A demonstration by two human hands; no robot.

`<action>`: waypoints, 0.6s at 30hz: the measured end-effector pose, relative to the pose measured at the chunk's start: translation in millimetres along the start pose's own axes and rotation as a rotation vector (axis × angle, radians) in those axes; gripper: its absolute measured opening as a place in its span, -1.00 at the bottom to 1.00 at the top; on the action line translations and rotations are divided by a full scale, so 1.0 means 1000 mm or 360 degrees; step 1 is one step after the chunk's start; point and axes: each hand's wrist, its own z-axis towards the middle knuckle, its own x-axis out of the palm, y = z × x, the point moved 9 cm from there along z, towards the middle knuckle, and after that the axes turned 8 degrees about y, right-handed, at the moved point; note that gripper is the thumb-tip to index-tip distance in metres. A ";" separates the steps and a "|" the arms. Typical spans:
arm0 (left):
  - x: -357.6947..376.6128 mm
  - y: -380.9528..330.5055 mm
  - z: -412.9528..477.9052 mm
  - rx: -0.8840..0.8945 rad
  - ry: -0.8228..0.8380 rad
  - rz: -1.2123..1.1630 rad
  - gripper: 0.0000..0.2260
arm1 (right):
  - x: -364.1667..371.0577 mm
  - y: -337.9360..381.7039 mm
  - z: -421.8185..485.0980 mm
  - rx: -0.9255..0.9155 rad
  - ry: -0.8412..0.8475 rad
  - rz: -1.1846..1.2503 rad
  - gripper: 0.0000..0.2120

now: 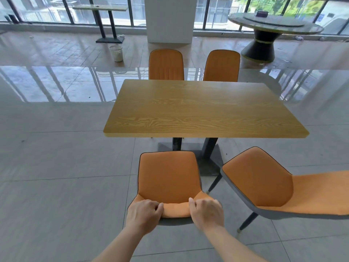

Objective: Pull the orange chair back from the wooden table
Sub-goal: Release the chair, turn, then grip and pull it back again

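On orange chair [168, 178] back, curled hands [144, 214] [206, 212]

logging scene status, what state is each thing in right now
wooden table, standing level
orange chair, upright, seat out from under the table
left hand, fingers curled over its backrest
right hand, likewise
side chair, angled, away from the table
far-left chair, drawn up to the table
far-right chair, likewise
waste basket, upright

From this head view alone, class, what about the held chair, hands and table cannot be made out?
Head view:
- Legs of the chair: hidden under its seat.
- Palms of the left hand and right hand: covered by the hands' backs.
- Base of the table: partly behind tabletop and chair.
- The side chair: cut by right edge.
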 end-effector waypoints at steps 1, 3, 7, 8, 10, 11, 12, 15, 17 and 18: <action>-0.001 0.001 0.000 0.0009 -0.0005 -0.0002 -0.54 | 0.000 0.001 -0.001 0.0007 -0.0006 0.0001 -0.42; -0.003 0.002 -0.001 0.0023 -0.0003 -0.0003 -0.53 | 0.001 0.002 -0.004 0.0029 -0.0031 0.0018 -0.43; -0.005 0.000 -0.003 0.0027 0.0024 -0.0011 -0.53 | 0.009 0.002 -0.003 0.0016 0.0011 -0.0047 -0.40; -0.004 -0.001 -0.004 0.0027 0.0026 -0.0016 -0.52 | 0.010 0.000 -0.002 0.0018 0.0010 -0.0032 -0.40; -0.004 -0.003 -0.006 0.0020 0.0027 -0.0033 -0.52 | 0.010 -0.004 -0.001 0.0038 -0.0009 0.0011 -0.41; -0.004 -0.004 -0.007 0.0018 0.0022 -0.0037 -0.52 | 0.009 -0.004 -0.001 0.0031 -0.0018 0.0013 -0.41; -0.004 -0.004 -0.007 0.0016 0.0019 -0.0041 -0.52 | 0.009 -0.005 -0.001 0.0024 -0.0027 0.0010 -0.40; -0.004 -0.005 -0.009 0.0010 0.0030 -0.0053 -0.52 | 0.012 -0.007 0.000 0.0041 -0.0027 0.0036 -0.38; -0.004 -0.005 -0.009 0.0006 0.0047 -0.0057 -0.52 | 0.014 -0.008 0.001 0.0043 -0.0028 0.0055 -0.38; -0.004 -0.005 -0.009 0.0000 0.0053 -0.0058 -0.52 | 0.014 -0.007 0.001 0.0038 -0.0031 0.0053 -0.39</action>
